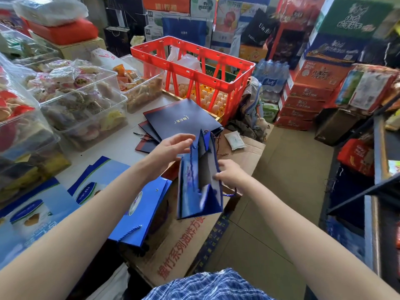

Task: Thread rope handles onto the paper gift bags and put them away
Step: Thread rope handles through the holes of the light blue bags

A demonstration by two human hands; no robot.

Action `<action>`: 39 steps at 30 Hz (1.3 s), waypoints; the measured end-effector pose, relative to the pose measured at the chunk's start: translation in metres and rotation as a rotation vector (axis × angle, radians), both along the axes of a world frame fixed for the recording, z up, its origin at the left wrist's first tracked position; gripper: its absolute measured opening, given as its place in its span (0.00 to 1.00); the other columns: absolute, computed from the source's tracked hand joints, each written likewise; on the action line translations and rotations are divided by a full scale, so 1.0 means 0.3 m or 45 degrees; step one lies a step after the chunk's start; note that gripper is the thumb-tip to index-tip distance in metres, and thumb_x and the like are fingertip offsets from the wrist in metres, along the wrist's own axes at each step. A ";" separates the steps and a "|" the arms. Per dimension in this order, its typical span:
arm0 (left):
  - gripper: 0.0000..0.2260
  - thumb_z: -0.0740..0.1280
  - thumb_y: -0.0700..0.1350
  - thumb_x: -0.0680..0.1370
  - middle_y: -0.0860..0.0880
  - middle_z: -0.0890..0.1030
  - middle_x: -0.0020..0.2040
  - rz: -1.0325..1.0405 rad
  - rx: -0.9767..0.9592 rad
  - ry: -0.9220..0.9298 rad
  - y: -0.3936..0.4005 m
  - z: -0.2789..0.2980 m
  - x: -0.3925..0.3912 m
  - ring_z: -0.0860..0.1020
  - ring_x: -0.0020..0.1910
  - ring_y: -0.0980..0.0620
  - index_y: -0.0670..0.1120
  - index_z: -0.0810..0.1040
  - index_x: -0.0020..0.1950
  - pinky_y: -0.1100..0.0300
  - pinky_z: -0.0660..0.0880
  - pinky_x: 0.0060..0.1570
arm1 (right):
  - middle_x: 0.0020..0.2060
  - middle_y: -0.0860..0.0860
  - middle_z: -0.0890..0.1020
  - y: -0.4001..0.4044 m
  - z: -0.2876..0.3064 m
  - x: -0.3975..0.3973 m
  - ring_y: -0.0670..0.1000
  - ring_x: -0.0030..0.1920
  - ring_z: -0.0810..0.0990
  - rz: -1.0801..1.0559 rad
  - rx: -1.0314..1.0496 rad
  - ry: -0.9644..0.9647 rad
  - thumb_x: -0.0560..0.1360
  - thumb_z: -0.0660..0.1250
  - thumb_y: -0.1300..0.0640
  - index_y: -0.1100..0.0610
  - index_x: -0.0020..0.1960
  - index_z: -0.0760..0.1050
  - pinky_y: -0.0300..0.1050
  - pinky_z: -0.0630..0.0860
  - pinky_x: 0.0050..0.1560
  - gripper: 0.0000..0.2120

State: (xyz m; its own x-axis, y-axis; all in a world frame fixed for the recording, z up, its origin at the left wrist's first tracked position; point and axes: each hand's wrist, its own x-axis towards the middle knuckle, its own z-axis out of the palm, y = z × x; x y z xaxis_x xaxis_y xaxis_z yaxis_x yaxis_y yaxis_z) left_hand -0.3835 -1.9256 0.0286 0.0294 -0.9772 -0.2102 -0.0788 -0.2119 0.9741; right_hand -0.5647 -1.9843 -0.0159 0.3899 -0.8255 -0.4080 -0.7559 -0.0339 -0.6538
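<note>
— So, where is the blue gift bag [200, 180]?

— Up in the air between both hands, over a cardboard box [184, 252] at the tabletop [121, 148] edge, its mouth turned away from the person.

— And the left hand [171, 146]?

— Forearm stretched forward, fingers loose and spread beside the bag's top left edge. Whether it grips anything there, I can't tell.

— The right hand [230, 173]?

— Fingers curled round the bag's right edge, holding it. A blue rope [230, 194] hangs just beneath. Darker bags [181, 121] lie flat behind, before a red crate [192, 70].
</note>
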 end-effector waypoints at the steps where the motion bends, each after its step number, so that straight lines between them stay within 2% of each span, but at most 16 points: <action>1: 0.12 0.60 0.46 0.80 0.51 0.75 0.60 0.005 0.026 0.020 0.000 -0.004 -0.003 0.76 0.56 0.52 0.51 0.72 0.63 0.61 0.71 0.51 | 0.45 0.52 0.80 -0.007 0.017 -0.018 0.47 0.37 0.76 -0.039 0.026 -0.079 0.74 0.64 0.64 0.58 0.60 0.74 0.37 0.74 0.31 0.15; 3: 0.15 0.62 0.42 0.79 0.51 0.73 0.62 0.062 0.045 0.065 0.001 -0.017 -0.019 0.77 0.55 0.50 0.52 0.69 0.66 0.56 0.72 0.56 | 0.38 0.48 0.76 -0.025 0.071 -0.056 0.41 0.29 0.69 -0.040 0.059 -0.162 0.76 0.62 0.66 0.56 0.62 0.72 0.29 0.63 0.19 0.15; 8: 0.31 0.64 0.34 0.77 0.47 0.63 0.68 0.198 -0.117 -0.205 -0.022 -0.020 -0.051 0.72 0.60 0.49 0.58 0.59 0.73 0.50 0.73 0.60 | 0.39 0.47 0.76 -0.111 0.222 -0.160 0.38 0.18 0.69 0.127 0.072 -0.157 0.78 0.61 0.64 0.53 0.67 0.69 0.31 0.60 0.19 0.19; 10: 0.35 0.69 0.39 0.74 0.47 0.57 0.72 0.126 -0.210 -0.525 -0.054 0.002 -0.071 0.64 0.66 0.49 0.59 0.55 0.74 0.47 0.67 0.66 | 0.40 0.44 0.77 -0.140 0.295 -0.189 0.37 0.23 0.74 0.239 -0.005 -0.115 0.78 0.61 0.63 0.51 0.65 0.71 0.32 0.66 0.22 0.17; 12: 0.37 0.73 0.43 0.72 0.46 0.56 0.74 0.130 -0.300 -0.630 -0.097 0.036 -0.103 0.60 0.71 0.48 0.58 0.56 0.74 0.48 0.63 0.70 | 0.49 0.46 0.79 -0.165 0.352 -0.202 0.42 0.44 0.81 0.340 -0.235 0.008 0.78 0.62 0.61 0.51 0.65 0.72 0.39 0.78 0.41 0.16; 14: 0.31 0.73 0.47 0.72 0.47 0.61 0.72 0.205 -0.362 -0.351 -0.123 0.093 -0.139 0.67 0.67 0.48 0.59 0.62 0.70 0.50 0.71 0.63 | 0.59 0.49 0.78 -0.184 0.391 -0.193 0.52 0.59 0.77 0.338 -0.483 0.105 0.79 0.61 0.59 0.50 0.67 0.72 0.47 0.76 0.56 0.17; 17: 0.13 0.64 0.49 0.78 0.47 0.74 0.60 0.449 -0.256 0.508 -0.116 0.179 -0.151 0.77 0.54 0.46 0.53 0.70 0.62 0.51 0.79 0.50 | 0.61 0.52 0.78 -0.178 0.423 -0.144 0.56 0.60 0.76 0.299 -0.766 0.018 0.79 0.60 0.59 0.48 0.67 0.72 0.45 0.73 0.54 0.18; 19: 0.12 0.59 0.53 0.80 0.45 0.77 0.53 0.500 -0.140 0.873 -0.084 0.194 -0.117 0.79 0.49 0.43 0.49 0.72 0.58 0.48 0.78 0.51 | 0.58 0.55 0.80 -0.143 0.420 -0.078 0.58 0.57 0.77 0.379 -0.938 -0.026 0.78 0.60 0.60 0.47 0.66 0.73 0.48 0.72 0.52 0.19; 22: 0.21 0.56 0.61 0.79 0.42 0.81 0.45 0.549 -0.116 1.035 0.017 0.156 -0.032 0.82 0.43 0.44 0.44 0.76 0.51 0.53 0.81 0.43 | 0.51 0.56 0.82 -0.087 0.344 0.069 0.60 0.50 0.79 0.562 -1.090 0.055 0.78 0.58 0.57 0.43 0.65 0.72 0.48 0.72 0.43 0.18; 24: 0.24 0.56 0.62 0.77 0.44 0.80 0.46 0.700 -0.114 1.036 0.109 0.113 0.048 0.81 0.46 0.43 0.42 0.76 0.50 0.59 0.79 0.32 | 0.46 0.54 0.82 -0.048 0.270 0.182 0.58 0.45 0.81 0.656 -1.339 0.208 0.76 0.61 0.59 0.44 0.65 0.72 0.45 0.71 0.36 0.20; 26: 0.24 0.57 0.63 0.76 0.47 0.81 0.48 0.849 -0.092 0.862 0.228 0.069 0.125 0.81 0.51 0.45 0.44 0.77 0.53 0.66 0.69 0.22 | 0.33 0.51 0.82 0.007 0.210 0.285 0.55 0.28 0.80 0.702 -1.584 0.185 0.64 0.71 0.66 0.48 0.56 0.79 0.37 0.63 0.26 0.23; 28: 0.20 0.56 0.61 0.78 0.52 0.83 0.47 0.962 -0.063 0.678 0.355 0.024 0.189 0.83 0.48 0.51 0.48 0.77 0.54 0.69 0.59 0.19 | 0.28 0.49 0.80 0.071 0.139 0.394 0.53 0.20 0.75 0.756 -1.710 -0.028 0.57 0.71 0.67 0.51 0.49 0.82 0.33 0.61 0.23 0.22; 31: 0.15 0.53 0.55 0.81 0.53 0.84 0.41 1.174 -0.046 0.694 0.531 -0.067 0.261 0.83 0.37 0.55 0.49 0.76 0.54 0.70 0.62 0.18 | 0.34 0.52 0.82 0.203 0.010 0.552 0.55 0.24 0.78 0.975 -1.596 -0.307 0.64 0.64 0.66 0.55 0.52 0.81 0.39 0.70 0.22 0.19; 33: 0.13 0.53 0.48 0.82 0.48 0.84 0.39 1.420 0.048 0.841 0.643 -0.182 0.300 0.82 0.30 0.54 0.45 0.73 0.60 0.68 0.70 0.20 | 0.43 0.54 0.83 0.294 -0.076 0.636 0.57 0.36 0.82 1.203 -1.423 -0.345 0.67 0.58 0.66 0.57 0.55 0.79 0.43 0.74 0.25 0.20; 36: 0.16 0.52 0.41 0.83 0.41 0.82 0.36 1.614 0.290 1.065 0.797 -0.375 0.311 0.83 0.35 0.49 0.36 0.66 0.68 0.63 0.78 0.28 | 0.57 0.55 0.78 0.404 -0.239 0.729 0.59 0.59 0.74 1.745 -0.923 0.135 0.73 0.57 0.68 0.56 0.64 0.73 0.49 0.72 0.40 0.22; 39: 0.10 0.54 0.38 0.82 0.41 0.81 0.36 1.609 0.466 0.895 0.850 -0.451 0.323 0.81 0.29 0.53 0.35 0.69 0.59 0.65 0.77 0.29 | 0.54 0.58 0.80 0.440 -0.319 0.729 0.57 0.58 0.75 1.792 -0.555 0.278 0.77 0.58 0.61 0.56 0.59 0.77 0.49 0.73 0.49 0.14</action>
State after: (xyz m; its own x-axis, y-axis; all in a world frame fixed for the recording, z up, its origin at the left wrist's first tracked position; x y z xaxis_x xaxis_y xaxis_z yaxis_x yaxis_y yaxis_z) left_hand -0.2867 -1.6707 -0.1066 0.5862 -0.2749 -0.7621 0.7900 -0.0147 0.6129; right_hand -0.3459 -1.8523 -0.1114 0.9164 0.0973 -0.3883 -0.0174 -0.9594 -0.2815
